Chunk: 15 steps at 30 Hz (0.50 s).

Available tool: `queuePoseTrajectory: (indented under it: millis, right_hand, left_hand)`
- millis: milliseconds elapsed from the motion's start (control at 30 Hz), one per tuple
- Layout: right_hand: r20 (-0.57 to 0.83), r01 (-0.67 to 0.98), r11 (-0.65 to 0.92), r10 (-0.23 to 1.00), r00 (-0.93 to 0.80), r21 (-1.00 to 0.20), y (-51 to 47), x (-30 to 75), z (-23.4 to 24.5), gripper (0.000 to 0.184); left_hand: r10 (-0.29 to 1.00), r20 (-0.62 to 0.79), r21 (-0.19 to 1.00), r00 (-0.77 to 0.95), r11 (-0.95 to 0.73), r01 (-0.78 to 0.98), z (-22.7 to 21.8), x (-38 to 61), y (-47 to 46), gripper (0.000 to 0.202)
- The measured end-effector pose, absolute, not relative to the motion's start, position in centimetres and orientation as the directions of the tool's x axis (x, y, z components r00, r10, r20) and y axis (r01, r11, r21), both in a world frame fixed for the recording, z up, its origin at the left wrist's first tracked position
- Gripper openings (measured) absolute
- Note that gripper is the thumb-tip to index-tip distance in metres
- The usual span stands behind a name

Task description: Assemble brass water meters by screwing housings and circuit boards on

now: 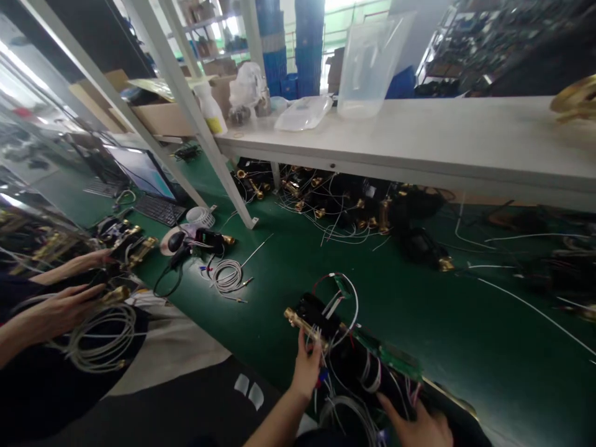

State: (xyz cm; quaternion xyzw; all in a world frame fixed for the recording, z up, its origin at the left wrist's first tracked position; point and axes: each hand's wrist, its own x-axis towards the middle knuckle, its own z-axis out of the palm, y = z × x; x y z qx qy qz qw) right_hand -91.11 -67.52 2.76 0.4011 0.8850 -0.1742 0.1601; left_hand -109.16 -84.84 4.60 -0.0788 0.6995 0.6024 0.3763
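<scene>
My left hand (306,367) is closed at the near end of a brass-and-black meter-like unit, its fingertips pinching thin white wires (318,336) beside the brass pipe fitting (300,321). The black housing (316,305) has a small green circuit board (343,286) standing up from it and a looped white cable. Farther right, my right hand (421,427) rests with curved fingers against another black unit (347,363) and its wires; what lies between those fingers is hidden. A longer green circuit board (400,360) sits just above that hand. Coiled grey cable (347,413) hangs between both hands.
A co-worker's hands (60,313) hold a brass part and coiled cable at left. A cable coil (228,276), a keyboard (161,210) and a monitor (139,169) stand on the green bench (261,267). Under the white shelf (442,133) lie several brass-and-black units (344,198).
</scene>
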Motion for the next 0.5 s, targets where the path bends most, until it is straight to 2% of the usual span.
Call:
queuePoseTrajectory:
  millis: [200, 333, 433, 500]
  right_hand:
    - [-0.326, 0.808, 0.582, 0.749, -0.576, -0.089, -71.1, -95.9, 5.4, 0.057]
    - [-0.275, 0.836, 0.542, 0.794, -0.542, -0.085, -72.5, -98.4, 6.4, 0.056]
    - [-0.242, 0.836, 0.535, 0.801, -0.548, -0.121, -72.8, -99.5, 6.8, 0.057]
    - [-0.231, 0.840, 0.525, 0.808, -0.542, -0.136, -72.8, -100.2, 7.0, 0.055]
  left_hand:
    - [0.283, -0.478, 0.850, -0.831, 0.387, -0.357, 4.9, -113.3, -83.3, 0.048]
    - [0.259, -0.350, 0.822, -0.900, 0.546, -0.163, 6.0, -115.9, -83.3, 0.037]
    - [0.322, -0.189, 0.752, -0.928, 0.655, 0.074, 7.5, -119.0, -83.3, 0.042]
    - [0.482, -0.106, 0.697, -0.870, 0.660, 0.280, 8.5, -121.5, -83.0, 0.060]
